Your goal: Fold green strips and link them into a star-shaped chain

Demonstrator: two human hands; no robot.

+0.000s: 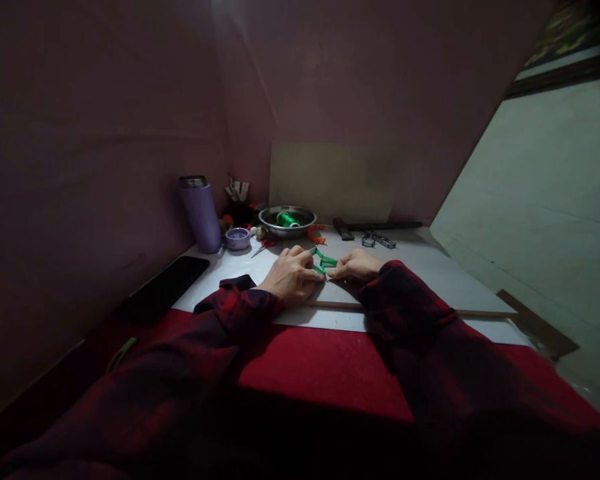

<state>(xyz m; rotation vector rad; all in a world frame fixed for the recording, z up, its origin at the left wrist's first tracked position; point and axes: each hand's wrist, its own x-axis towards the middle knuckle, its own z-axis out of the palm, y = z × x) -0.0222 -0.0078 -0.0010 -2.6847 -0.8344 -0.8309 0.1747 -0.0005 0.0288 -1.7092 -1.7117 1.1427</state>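
Note:
Bright green thread (322, 259) forms an angular, star-like shape on the pale board, stretched around what look like small upright pins. My left hand (291, 275) rests at the shape's left side, fingers bent and closed, with the fingertips at its lower corner. What those fingers grip is hidden. From the right, my right hand (356, 265) pinches the green strands between thumb and forefinger. Both hands are low over the board and close together.
Behind my hands stand a metal bowl (270, 222) with a green spool (289, 220), orange-handled tool (317, 235), hammer (344, 229) and nail-like metal pieces (379, 241). To the left are small scissors (263, 249), a purple lid (238, 239), purple tumbler (201, 217) and black phone (167, 287).

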